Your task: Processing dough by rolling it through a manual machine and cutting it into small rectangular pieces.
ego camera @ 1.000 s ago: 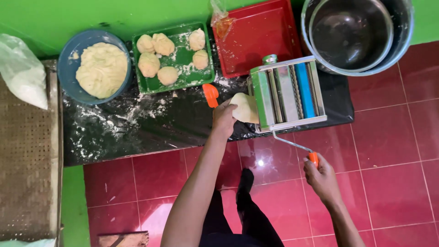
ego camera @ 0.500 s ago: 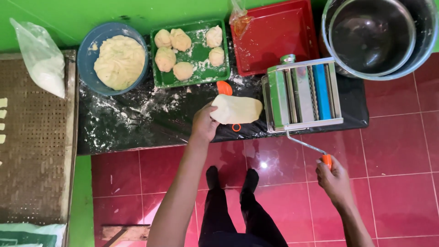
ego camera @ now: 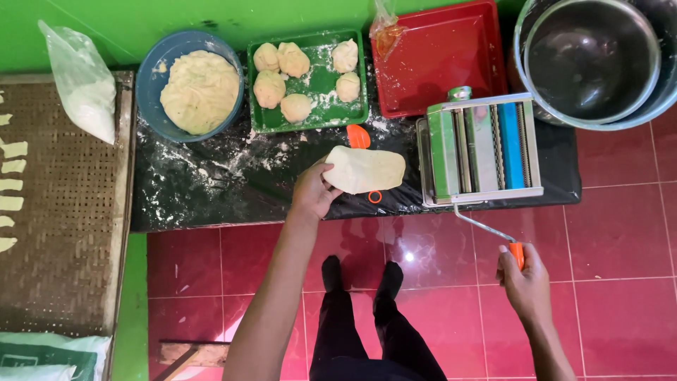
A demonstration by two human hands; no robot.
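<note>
My left hand (ego camera: 314, 190) grips one end of a flattened oval sheet of pale dough (ego camera: 367, 169), held over the floured black plastic sheet (ego camera: 211, 183) just left of the metal pasta roller (ego camera: 479, 144). My right hand (ego camera: 523, 282) is closed on the orange handle of the roller's crank (ego camera: 486, 229), below the machine. An orange scraper (ego camera: 358, 135) lies partly under the dough.
A blue bowl of dough (ego camera: 190, 88) and a green tray with several dough balls (ego camera: 307, 81) sit at the back. A red tray (ego camera: 441, 56) and a large steel pot (ego camera: 592, 56) stand right of them. A woven rack (ego camera: 60, 212) with dough strips lies left.
The flattened dough has come out of the roller and moved left in my left hand. The camera view has shifted right, and my right hand stays on the crank.
</note>
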